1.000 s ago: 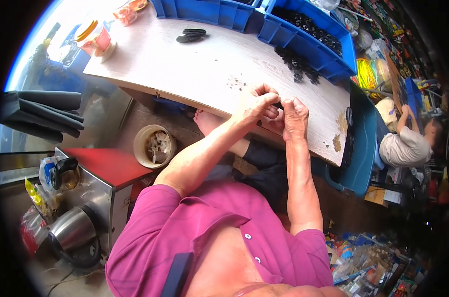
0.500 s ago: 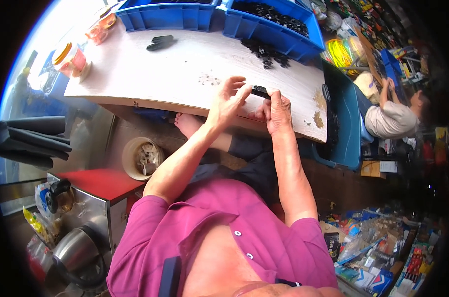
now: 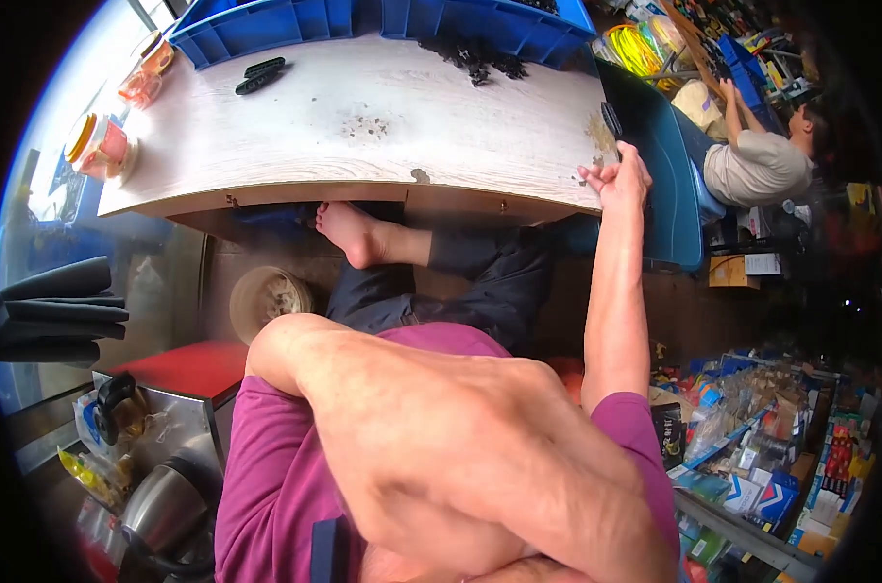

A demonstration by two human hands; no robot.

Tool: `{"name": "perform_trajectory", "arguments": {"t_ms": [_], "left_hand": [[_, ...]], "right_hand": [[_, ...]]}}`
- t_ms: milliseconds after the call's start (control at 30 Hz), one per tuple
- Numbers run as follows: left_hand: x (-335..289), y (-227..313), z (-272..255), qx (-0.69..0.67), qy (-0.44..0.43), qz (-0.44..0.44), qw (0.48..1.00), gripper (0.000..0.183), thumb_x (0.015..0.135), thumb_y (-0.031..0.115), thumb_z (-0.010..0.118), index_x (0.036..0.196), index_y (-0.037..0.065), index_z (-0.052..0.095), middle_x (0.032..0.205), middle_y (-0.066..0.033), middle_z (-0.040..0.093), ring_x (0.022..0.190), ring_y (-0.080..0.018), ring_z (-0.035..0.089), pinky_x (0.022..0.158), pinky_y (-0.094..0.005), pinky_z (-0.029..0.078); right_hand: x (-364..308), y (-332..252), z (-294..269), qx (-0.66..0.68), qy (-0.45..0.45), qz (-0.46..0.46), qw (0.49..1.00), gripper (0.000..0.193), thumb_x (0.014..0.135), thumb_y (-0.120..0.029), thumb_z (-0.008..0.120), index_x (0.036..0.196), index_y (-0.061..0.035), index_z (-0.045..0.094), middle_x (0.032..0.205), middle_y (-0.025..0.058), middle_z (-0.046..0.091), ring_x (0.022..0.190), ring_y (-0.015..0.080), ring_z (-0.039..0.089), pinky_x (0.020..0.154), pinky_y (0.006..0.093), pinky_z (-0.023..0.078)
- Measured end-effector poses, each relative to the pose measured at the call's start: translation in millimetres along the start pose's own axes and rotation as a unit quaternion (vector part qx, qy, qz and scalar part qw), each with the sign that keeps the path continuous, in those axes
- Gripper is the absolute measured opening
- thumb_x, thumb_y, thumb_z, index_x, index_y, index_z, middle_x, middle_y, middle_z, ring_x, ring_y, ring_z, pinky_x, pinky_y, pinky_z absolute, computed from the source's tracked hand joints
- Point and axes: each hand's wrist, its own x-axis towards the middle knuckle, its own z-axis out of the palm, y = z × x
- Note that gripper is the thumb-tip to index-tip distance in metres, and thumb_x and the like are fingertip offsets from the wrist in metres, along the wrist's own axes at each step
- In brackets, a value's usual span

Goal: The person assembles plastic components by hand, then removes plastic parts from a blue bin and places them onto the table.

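Observation:
My right hand (image 3: 621,181) reaches to the table's right edge, its fingers apart and partly curled. Its fingertips are just below a slim black oval piece (image 3: 611,120) at that edge; whether they touch it I cannot tell. My left hand (image 3: 460,437) is raised across my chest, very close and large in the head view, with its fingers hidden or smeared. Two more black oval pieces (image 3: 260,76) lie side by side at the table's far left.
Blue crates (image 3: 266,34) stand along the far side of the pale table (image 3: 295,126), near a heap of small black parts (image 3: 475,60). Jars (image 3: 101,148) are at the left. A teal bin (image 3: 679,185) adjoins the right edge; another person (image 3: 760,165) sits beyond.
My hands have parted from the black piece they held together above the table's front edge. The right moved outward to the right edge, the left back over my chest. The view shifted too.

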Motion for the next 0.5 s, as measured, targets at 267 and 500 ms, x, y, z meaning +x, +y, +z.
{"name": "perform_trajectory", "arguments": {"t_ms": [267, 500], "left_hand": [[-27, -42, 6, 0.026, 0.132, 0.176, 0.975, 0.020, 0.093, 0.006, 0.052, 0.085, -0.005, 0.067, 0.084, -0.0223, 0.068, 0.065, -0.0318, 0.066, 0.055, -0.0359, 0.055], [-103, -38, -62, 0.503, 0.545, -0.065, 0.667, 0.027, 0.086, -0.008, 0.056, 0.112, -0.007, 0.060, 0.097, -0.0116, 0.066, 0.083, -0.0126, 0.064, 0.074, -0.0238, 0.051]], "right_hand": [[19, -3, 23, -0.199, -0.110, 0.011, 0.974, 0.034, 0.082, -0.026, 0.067, 0.107, -0.0032, 0.061, 0.049, 0.0050, 0.043, 0.040, 0.0185, 0.051, 0.046, 0.0414, 0.058], [64, -13, 30, -0.265, -0.073, 0.019, 0.961, 0.028, 0.085, -0.028, 0.066, 0.102, -0.0054, 0.062, 0.053, 0.0043, 0.042, 0.045, 0.0176, 0.050, 0.052, 0.0409, 0.058]]}}
